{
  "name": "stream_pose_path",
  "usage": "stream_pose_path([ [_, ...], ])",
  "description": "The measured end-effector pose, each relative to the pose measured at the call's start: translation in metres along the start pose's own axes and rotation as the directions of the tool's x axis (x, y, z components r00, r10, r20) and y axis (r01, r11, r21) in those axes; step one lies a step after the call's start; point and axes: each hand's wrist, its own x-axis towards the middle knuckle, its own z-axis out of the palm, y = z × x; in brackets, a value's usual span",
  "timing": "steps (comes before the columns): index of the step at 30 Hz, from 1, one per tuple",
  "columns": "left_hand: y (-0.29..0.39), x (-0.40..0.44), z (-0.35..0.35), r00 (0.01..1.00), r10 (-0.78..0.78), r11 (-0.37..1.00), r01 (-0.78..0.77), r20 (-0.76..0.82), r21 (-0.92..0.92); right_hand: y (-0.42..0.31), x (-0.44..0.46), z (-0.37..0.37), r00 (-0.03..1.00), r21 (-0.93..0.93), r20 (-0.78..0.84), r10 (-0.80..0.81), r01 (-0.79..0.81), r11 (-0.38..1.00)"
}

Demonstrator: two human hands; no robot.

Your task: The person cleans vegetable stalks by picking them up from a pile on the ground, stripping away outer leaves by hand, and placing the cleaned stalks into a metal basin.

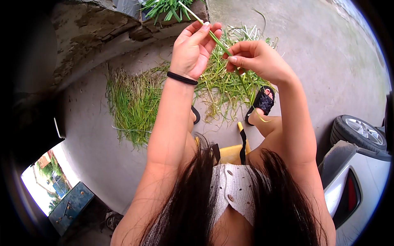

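Near the top of the head view, my left hand point(196, 49) pinches a long green garlic chive point(216, 40) by its pale lower part. Its white end points up and to the left past my fingertips. To the right, my right hand point(256, 59) is closed with thumb and fingers around the leafy part of the same chive. Thin leaf ends hang below that hand. A bunch of green chives point(166, 9) lies on the ledge just beyond my left hand.
A heap of uncleaned-looking chives point(133, 100) and scattered leaf trimmings point(219, 88) cover the concrete floor ahead. My sandalled foot point(262, 102) is beside the trimmings. A yellow seat point(231, 153) shows between my legs. A wheel point(363, 131) and a silver car point(361, 197) stand at right.
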Motion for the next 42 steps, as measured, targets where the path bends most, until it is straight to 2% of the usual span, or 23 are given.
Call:
stream_pose_path([
  [2, 0.002, 0.0, 0.0, 1.0, 0.01, 1.0, -0.01, -0.021, 0.006, 0.0, 0.0, -0.002, 1.0, 0.077, 0.004, 0.004, -0.004, 0.997],
  [5, 0.003, 0.0, -0.001, 0.999, 0.028, 0.999, -0.027, -0.03, 0.023, -0.003, -0.001, -0.006, 0.999, 0.06, 0.031, 0.042, -0.044, 0.997],
  [11, 0.002, 0.001, -0.002, 0.997, 0.07, 0.99, -0.065, -0.043, 0.127, -0.001, -0.001, -0.01, 0.999, 0.014, 0.027, 0.024, -0.024, 1.0],
  [17, 0.004, 0.0, -0.002, 0.997, 0.079, 0.989, -0.078, -0.006, 0.126, -0.009, -0.007, -0.008, 0.999, 0.036, 0.036, 0.039, -0.04, 0.999],
  [20, 0.004, 0.0, -0.002, 0.996, 0.09, 0.987, -0.088, -0.01, 0.134, -0.008, -0.006, -0.009, 0.999, -0.04, 0.003, 0.034, -0.034, 0.999],
  [26, 0.003, -0.001, 0.0, 0.993, 0.122, 0.986, -0.12, -0.006, 0.117, -0.007, -0.002, -0.014, 0.999, 0.008, -0.011, 0.038, -0.038, 0.999],
  [29, 0.007, 0.002, -0.004, 0.99, 0.132, 0.986, -0.126, -0.05, 0.113, -0.008, -0.003, -0.006, 0.995, 0.05, -0.098, 0.025, -0.02, 0.999],
  [32, 0.011, 0.002, -0.006, 0.983, 0.171, 0.981, -0.164, -0.072, 0.101, -0.002, -0.002, -0.001, 0.998, -0.042, -0.048, 0.052, -0.054, 0.998],
  [35, 0.014, 0.004, -0.007, 0.972, 0.208, 0.974, -0.196, -0.108, 0.113, -0.002, -0.002, 0.003, 0.982, 0.124, 0.086, 0.168, -0.178, 0.976],
  [37, 0.015, 0.006, -0.009, 0.962, 0.239, 0.967, -0.224, -0.133, 0.124, -0.006, -0.001, 0.01, 0.982, 0.112, 0.141, 0.128, -0.144, 0.983],
  [39, 0.018, 0.006, -0.011, 0.955, 0.263, 0.961, -0.247, -0.139, 0.124, -0.009, 0.0, 0.011, 0.965, 0.139, 0.211, 0.159, -0.191, 0.972],
  [42, 0.019, 0.006, -0.013, 0.948, 0.28, 0.957, -0.262, -0.149, 0.127, -0.007, 0.003, 0.01, 0.982, 0.185, 0.151, 0.116, -0.143, 0.972],
])
